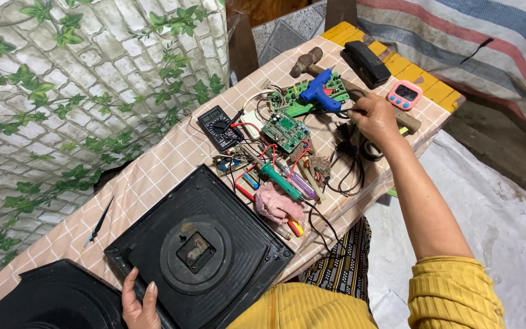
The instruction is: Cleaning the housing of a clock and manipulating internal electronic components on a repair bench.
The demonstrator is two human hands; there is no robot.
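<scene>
The left hand (140,301) gripped the near edge of the black square housing (201,250), which overhung the table (153,170) and could slip off. Farther out, the right hand (372,116) seemed closed on a tool among tangled black wires (348,164); pulling might drag the circuit boards (285,131) beside it.

Single head-worn view, looking steeply down from close above, facing toward twelve o'clock along the checked table (171,159), bench's far end near one o'clock

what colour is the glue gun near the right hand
Blue; the glue gun lies beside the right hand, clearest in the head view.
</scene>
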